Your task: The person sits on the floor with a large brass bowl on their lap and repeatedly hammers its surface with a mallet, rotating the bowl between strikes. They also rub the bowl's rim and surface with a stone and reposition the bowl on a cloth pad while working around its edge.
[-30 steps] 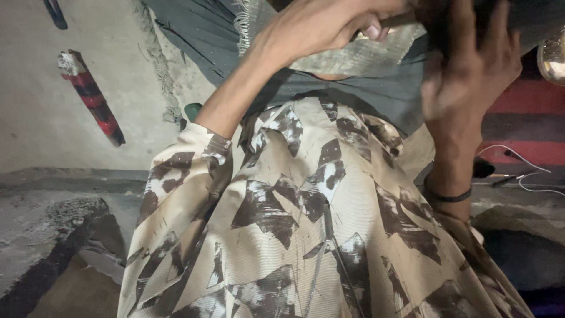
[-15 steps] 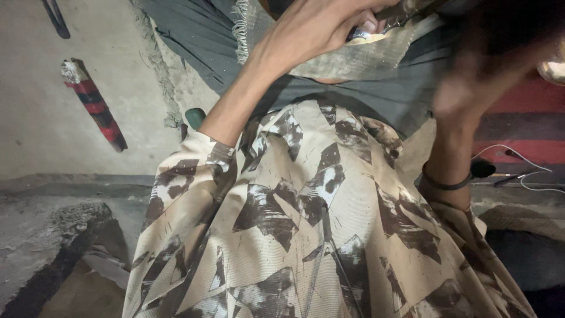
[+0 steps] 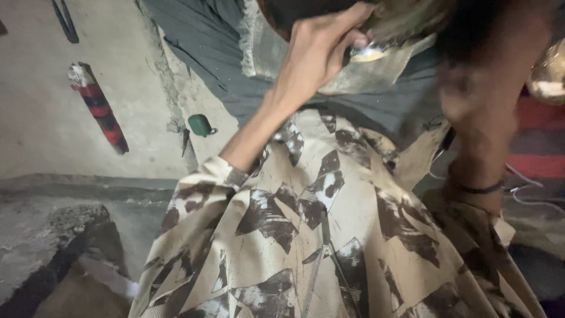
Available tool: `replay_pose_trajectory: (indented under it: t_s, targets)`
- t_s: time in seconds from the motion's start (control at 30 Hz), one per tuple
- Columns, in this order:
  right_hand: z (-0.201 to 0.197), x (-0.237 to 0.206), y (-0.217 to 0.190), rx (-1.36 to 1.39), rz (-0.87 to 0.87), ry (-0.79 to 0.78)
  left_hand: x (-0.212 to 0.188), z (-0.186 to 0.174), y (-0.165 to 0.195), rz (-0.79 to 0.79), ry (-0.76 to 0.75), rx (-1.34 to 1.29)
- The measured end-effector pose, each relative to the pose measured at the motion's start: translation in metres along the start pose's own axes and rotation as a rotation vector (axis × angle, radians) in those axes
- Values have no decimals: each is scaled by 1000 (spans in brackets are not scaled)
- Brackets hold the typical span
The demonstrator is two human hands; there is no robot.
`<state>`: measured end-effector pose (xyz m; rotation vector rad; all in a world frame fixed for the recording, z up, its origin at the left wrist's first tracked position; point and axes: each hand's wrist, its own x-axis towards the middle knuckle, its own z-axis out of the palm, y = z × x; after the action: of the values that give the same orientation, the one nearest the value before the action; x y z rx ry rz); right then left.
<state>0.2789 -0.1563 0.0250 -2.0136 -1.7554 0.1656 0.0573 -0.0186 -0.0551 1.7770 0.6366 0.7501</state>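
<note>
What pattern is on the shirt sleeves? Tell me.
Beige shirt sleeves with dark brown angular, shard-like patches, shown best in the head view.

We see a dim, warm-lit frame, light glinting off the shiny cloth (image 3: 376, 68) at top, the right hand (image 3: 471, 88) smeared by motion blur, the left hand (image 3: 321, 53) fairly sharp, deep shadow lower left.

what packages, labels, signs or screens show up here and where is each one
Red and black striped wrapped stick: lies on the pale floor at upper left, long and narrow, with a whitish top end; possibly a wrapper, no label readable.
Small dark green rounded object: on the floor left of the left forearm; too small to tell whether it is a package.
No signs or screens are in view.
Left hand: pinches pale shiny fabric at top centre.
</note>
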Motion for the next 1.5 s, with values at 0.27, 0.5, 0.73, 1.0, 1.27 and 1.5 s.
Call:
replay_pose_trajectory:
  t_s: [0.27, 0.5, 0.73, 1.0, 1.27, 1.5]
  targets:
    - [-28, 70, -39, -510, -367, -398, -16, 16, 23, -227, 255, 9]
    - [-31, 74, -39, -479, -318, -508, -18, 23, 15, -246, 288, 60]
    - [-10, 57, -30, -192, -158, -125, -12, 14, 4, -130, 170, 32]
    - [3, 24, -32, 299, 118, 65, 18, -7, -7, 77, -153, 61]
    - [10, -11, -25, -331, 134, -209, 51, -24, -1, 307, -419, 77]
    - [45, -42, -9, -334, 164, -83, 56, -27, 2, 261, -538, 44]
